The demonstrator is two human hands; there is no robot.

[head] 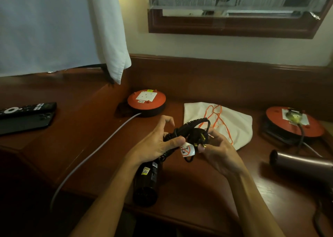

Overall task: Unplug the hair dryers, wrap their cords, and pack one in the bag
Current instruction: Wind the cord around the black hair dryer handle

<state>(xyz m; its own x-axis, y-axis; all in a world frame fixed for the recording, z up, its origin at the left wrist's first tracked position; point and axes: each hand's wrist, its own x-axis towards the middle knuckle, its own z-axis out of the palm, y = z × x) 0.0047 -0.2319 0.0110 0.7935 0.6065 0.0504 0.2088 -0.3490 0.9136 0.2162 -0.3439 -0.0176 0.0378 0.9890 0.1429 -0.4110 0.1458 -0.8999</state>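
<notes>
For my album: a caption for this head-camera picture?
Both hands wind the black hair dryer's cord.

Two hair dryers: a black one [146, 181] and a brownish one [304, 164]. Two orange socket reels [146, 100] [293, 123]. One white drawstring bag [234, 123]. Two dark flat devices at left, one a remote [27, 109], the other perhaps a phone [25, 123].

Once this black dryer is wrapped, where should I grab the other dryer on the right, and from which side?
Probably round the barrel, coming down from above with the right hand. The barrel lies on its side on the desk, top exposed; its handle is out of frame. Its cord seems plugged into the right reel, so don't pull.
</notes>
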